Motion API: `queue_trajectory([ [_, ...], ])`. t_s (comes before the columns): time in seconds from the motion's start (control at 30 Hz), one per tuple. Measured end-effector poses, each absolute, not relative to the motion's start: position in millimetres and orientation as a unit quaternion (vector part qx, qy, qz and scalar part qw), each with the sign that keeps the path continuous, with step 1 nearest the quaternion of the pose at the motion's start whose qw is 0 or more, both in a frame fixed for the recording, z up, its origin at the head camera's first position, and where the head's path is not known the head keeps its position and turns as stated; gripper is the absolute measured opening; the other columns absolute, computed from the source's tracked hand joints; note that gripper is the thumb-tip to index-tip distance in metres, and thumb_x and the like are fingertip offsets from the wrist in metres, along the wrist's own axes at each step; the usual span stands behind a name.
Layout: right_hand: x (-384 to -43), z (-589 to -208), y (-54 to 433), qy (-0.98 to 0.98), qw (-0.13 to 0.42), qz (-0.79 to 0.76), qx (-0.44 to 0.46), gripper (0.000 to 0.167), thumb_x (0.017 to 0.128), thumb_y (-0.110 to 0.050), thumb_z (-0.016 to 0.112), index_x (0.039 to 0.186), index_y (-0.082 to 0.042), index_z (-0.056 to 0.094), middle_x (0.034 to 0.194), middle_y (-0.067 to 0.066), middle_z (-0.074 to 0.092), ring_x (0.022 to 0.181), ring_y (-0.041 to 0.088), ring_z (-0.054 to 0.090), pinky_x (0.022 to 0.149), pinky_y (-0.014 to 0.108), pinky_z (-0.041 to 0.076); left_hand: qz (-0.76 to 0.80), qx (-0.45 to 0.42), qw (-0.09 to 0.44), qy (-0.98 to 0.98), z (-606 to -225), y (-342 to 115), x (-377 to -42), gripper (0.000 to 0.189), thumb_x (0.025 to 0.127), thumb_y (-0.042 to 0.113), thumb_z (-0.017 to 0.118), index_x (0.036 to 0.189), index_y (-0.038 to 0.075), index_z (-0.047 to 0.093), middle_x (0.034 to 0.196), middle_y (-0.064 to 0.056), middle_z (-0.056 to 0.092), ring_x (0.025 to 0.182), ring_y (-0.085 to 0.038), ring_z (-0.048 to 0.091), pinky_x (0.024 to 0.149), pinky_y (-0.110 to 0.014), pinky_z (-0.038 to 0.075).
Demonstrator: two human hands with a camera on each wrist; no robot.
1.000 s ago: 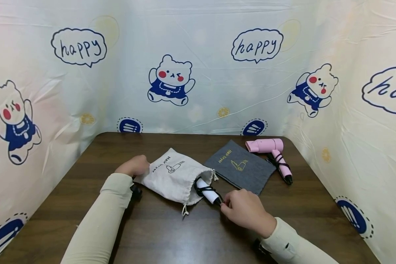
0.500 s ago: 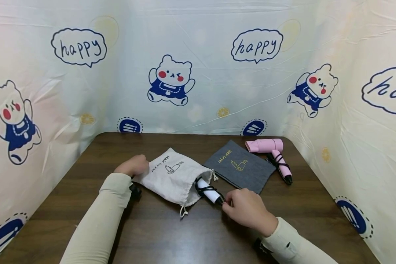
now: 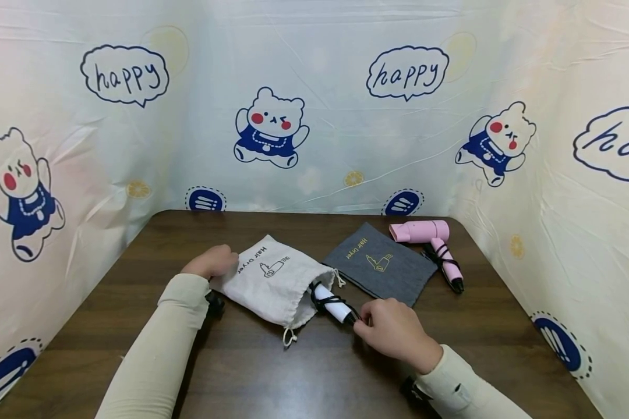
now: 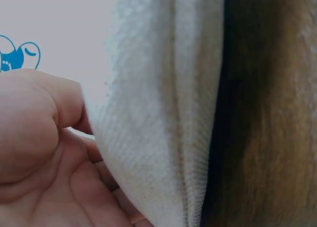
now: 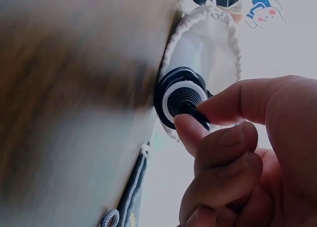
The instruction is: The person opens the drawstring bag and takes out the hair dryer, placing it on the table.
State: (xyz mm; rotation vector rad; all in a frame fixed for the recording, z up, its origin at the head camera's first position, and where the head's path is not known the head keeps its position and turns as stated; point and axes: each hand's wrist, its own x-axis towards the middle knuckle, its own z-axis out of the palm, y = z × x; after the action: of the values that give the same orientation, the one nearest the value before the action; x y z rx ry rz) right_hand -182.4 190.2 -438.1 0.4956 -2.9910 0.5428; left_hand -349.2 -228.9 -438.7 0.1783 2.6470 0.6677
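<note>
A light grey drawstring bag (image 3: 267, 279) printed "Hair Dryer" lies on the table, its mouth toward the right. My left hand (image 3: 214, 262) holds the closed end of this bag; the cloth fills much of the left wrist view. From the mouth sticks the white handle of a hair dryer (image 3: 336, 308), wrapped in black cord, while its head is hidden inside. With thumb and forefinger my right hand (image 3: 393, 329) pinches the black cord at the handle's end. The right wrist view shows that pinch against the ribbed cord sleeve (image 5: 184, 100), with the bag's mouth around the handle behind.
A dark grey "Hair Dryer" bag (image 3: 380, 262) lies flat to the right of the light one. Beside it, near the table's (image 3: 262, 378) back right corner, rests a pink hair dryer (image 3: 421, 231) with its cord wrapped round the handle. Printed curtains surround the table.
My right hand has moved slightly right with the white hair dryer's cord. The bag's mouth has shifted a little left, and its near drawstring swung left. My left hand stays nearly still.
</note>
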Motion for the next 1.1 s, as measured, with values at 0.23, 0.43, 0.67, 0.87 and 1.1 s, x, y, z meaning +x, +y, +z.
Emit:
queue_trajectory([
  [0.23,-183,-439,192,-0.971,0.022,0.180,0.155,0.031,0.086,-0.030,0.070,0.059,-0.032,0.056,0.049,-0.017,0.046,0.045,0.006,0.042,0.043,0.029,0.033,0.242,0.060,0.200,0.948,-438,-228,-349,0.040,0.104,0.020,0.035,0.114,-0.009,0.061,0.103,-0.021,0.059,0.086,-0.031,0.058,0.073,-0.040,0.049],
  [0.43,-184,-440,192,-0.974,0.020,0.170,0.149,0.030,0.086,-0.032,0.071,0.060,-0.033,0.056,0.050,-0.016,0.048,0.047,0.007,0.044,0.044,0.031,0.035,0.262,0.049,0.201,0.943,-434,-224,-346,0.046,0.101,0.022,0.039,0.129,-0.011,0.055,0.116,-0.023,0.057,0.094,-0.032,0.055,0.078,-0.039,0.047],
  [0.67,-189,-439,185,-0.976,0.023,0.156,0.151,0.012,0.086,-0.035,0.072,0.091,-0.025,0.068,0.067,-0.017,0.056,0.058,0.006,0.050,0.051,0.033,0.040,0.263,0.045,0.212,0.940,-432,-226,-344,0.030,0.098,0.014,0.043,0.110,-0.006,0.061,0.090,-0.012,0.052,0.079,-0.026,0.052,0.068,-0.035,0.044],
  [0.87,-199,-438,169,-0.973,0.012,0.146,0.178,0.032,0.088,-0.049,0.074,0.097,-0.020,0.068,0.072,-0.011,0.056,0.059,0.010,0.050,0.050,0.035,0.039,0.254,0.060,0.210,0.942,-433,-225,-343,0.030,0.096,0.013,0.042,0.110,-0.006,0.060,0.093,-0.014,0.054,0.083,-0.028,0.053,0.071,-0.037,0.044],
  [1.1,-211,-439,149,-0.975,0.009,0.118,0.189,0.050,0.085,-0.063,0.075,0.101,-0.016,0.066,0.084,-0.005,0.061,0.065,0.012,0.053,0.052,0.036,0.040,0.249,0.068,0.215,0.942,-432,-225,-344,0.032,0.097,0.013,0.042,0.113,-0.007,0.060,0.096,-0.015,0.057,0.086,-0.030,0.055,0.073,-0.038,0.045],
])
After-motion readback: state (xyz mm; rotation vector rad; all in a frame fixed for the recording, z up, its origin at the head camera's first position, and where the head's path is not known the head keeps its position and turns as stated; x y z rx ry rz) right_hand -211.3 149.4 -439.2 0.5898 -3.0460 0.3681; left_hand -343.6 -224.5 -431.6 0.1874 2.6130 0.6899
